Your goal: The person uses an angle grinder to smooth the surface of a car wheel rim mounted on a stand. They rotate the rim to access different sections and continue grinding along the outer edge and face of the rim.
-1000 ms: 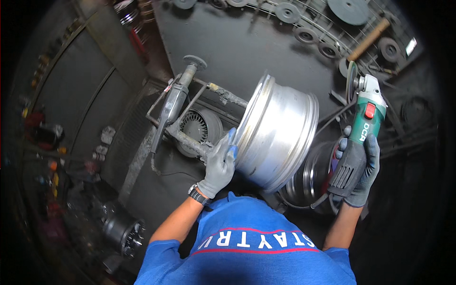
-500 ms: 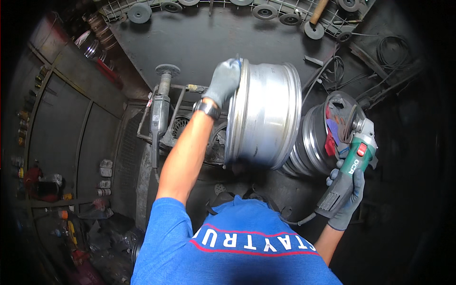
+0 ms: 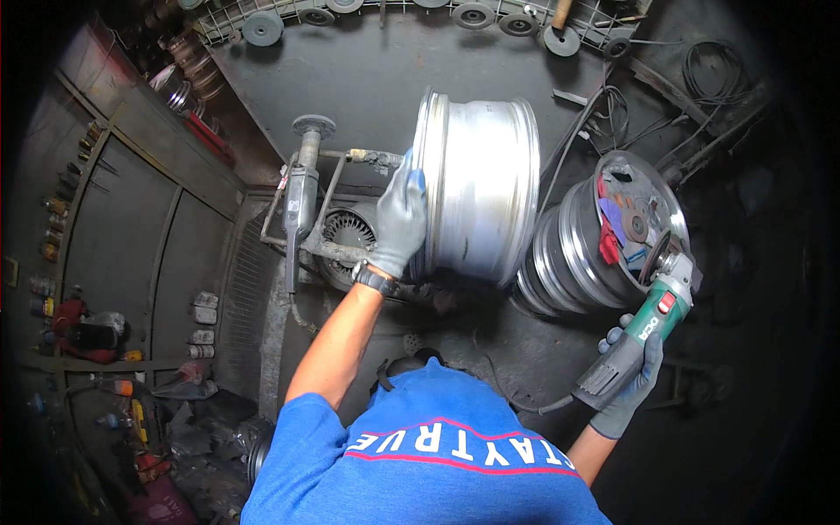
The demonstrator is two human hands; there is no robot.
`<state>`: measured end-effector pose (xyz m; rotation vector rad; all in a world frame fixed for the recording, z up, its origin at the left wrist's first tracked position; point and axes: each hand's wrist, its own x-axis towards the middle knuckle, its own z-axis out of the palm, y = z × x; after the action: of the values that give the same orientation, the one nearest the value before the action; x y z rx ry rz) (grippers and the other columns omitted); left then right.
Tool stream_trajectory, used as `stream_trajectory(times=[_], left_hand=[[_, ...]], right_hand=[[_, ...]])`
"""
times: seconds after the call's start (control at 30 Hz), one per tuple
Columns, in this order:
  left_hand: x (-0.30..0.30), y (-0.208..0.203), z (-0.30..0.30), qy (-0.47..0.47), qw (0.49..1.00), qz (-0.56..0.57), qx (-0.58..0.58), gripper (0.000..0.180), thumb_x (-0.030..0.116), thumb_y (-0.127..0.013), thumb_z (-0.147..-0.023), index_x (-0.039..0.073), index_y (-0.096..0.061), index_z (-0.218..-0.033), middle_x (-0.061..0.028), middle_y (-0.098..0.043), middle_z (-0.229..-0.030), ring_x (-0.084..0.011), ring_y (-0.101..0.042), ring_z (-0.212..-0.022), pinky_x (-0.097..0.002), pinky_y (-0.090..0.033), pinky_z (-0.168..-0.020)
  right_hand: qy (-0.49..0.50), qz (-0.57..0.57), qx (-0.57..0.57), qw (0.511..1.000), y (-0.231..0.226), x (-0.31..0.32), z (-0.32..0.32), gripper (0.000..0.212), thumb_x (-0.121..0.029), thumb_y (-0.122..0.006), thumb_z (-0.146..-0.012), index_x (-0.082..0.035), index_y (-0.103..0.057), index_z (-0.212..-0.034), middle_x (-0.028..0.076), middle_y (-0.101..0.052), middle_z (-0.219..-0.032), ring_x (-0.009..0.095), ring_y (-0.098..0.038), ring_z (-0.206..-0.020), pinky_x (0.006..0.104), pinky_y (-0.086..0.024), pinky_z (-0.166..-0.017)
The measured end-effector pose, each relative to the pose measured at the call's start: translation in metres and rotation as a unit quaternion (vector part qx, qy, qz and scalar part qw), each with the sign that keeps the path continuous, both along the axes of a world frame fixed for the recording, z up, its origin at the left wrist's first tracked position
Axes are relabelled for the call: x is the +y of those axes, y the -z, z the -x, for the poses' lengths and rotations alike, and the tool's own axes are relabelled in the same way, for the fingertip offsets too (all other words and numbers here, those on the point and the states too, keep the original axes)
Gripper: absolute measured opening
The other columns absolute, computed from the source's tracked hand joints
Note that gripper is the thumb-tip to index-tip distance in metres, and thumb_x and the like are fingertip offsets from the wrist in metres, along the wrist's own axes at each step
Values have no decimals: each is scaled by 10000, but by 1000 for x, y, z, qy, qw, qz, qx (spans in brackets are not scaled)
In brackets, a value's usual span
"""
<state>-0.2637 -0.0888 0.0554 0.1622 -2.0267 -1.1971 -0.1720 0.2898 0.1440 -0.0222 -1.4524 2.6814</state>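
Observation:
A bare silver wheel rim (image 3: 486, 188) lies on its side in the middle of the view, its barrel facing me. My left hand (image 3: 401, 223), in a grey glove, is closed at the rim's left edge, some fingers hidden behind the lip. In my right hand (image 3: 636, 376), also gloved, is a green and black angle grinder (image 3: 656, 319) with a red switch, gripped by its body. The grinder's disc (image 3: 658, 255) is apart from the silver rim, over the open end of a rim stack (image 3: 573, 254) to the right.
Loose discs and cloths lie in the stack's open end. A long grey polisher (image 3: 302, 206) rests on a metal frame at left, above another wheel (image 3: 350, 234). Discs (image 3: 472, 16) hang along a wire rack at the back. A power cord (image 3: 529, 406) trails from the grinder.
My left hand has slid from the top of the rim's left edge down toward me. The grinder stays in my right hand, near the stack. The whole view has shifted slightly.

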Motion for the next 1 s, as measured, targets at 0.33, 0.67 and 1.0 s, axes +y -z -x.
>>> stream_trajectory(times=[0.33, 0.67, 1.0], left_hand=[[38, 84, -67, -68, 995, 68, -18, 444, 186, -464, -1037, -26, -473, -1428, -261, -550, -1389, -405, -546, -1278, -440, -434, -1081], [12, 16, 8, -135, 979, 150, -6, 397, 241, -489, -1009, -36, -538, -1290, -262, -627, -1224, -401, -615, -1133, -457, -501, -977], [-5, -4, 28, -80, 983, 157, -44, 373, 252, -456, -1009, -34, -547, -1231, -285, -626, -1168, -432, -633, -1061, -489, -527, -900]], right_hand=[[12, 42, -1, 999, 18, 36, -73, 541, -341, -541, -1022, 9, -386, -1403, 188, -627, -1109, 228, -657, -823, 372, -573, -649], [75, 28, -25, 996, 20, 61, -148, 529, -361, -546, -1016, 6, -412, -1374, 173, -625, -1096, 223, -655, -837, 362, -579, -662], [160, -3, -1, 987, 27, 48, -157, 513, -385, -534, -1020, -1, -438, -1346, 162, -623, -1092, 217, -657, -837, 355, -576, -669]])
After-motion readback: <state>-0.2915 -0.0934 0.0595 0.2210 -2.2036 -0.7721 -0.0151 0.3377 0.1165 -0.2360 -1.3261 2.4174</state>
